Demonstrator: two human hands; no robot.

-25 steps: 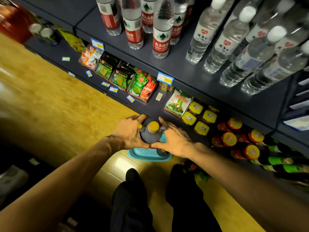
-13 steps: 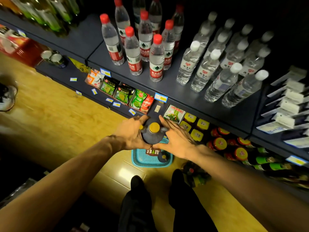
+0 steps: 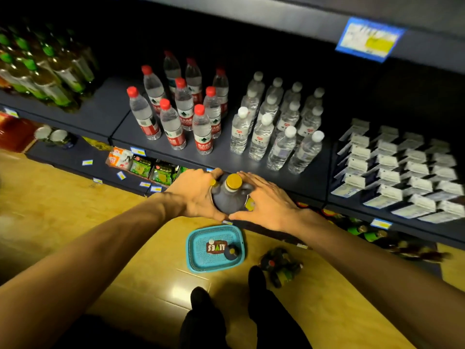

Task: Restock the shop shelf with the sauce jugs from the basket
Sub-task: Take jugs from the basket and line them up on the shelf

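Teal basket (image 3: 195,258) holds one jug (image 3: 231,251); hands grip another (image 3: 230,197).

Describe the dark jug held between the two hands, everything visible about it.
The sauce jug is a squat, dark brown jug, plastic by its look, with a round yellow cap, a loop handle at its right shoulder and a yellow label patch low on its right side. It is upright, held in the air above the floor, in front of the shelf edge. The left hand and right hand clasp its sides. A second small yellow cap shows beside its neck.
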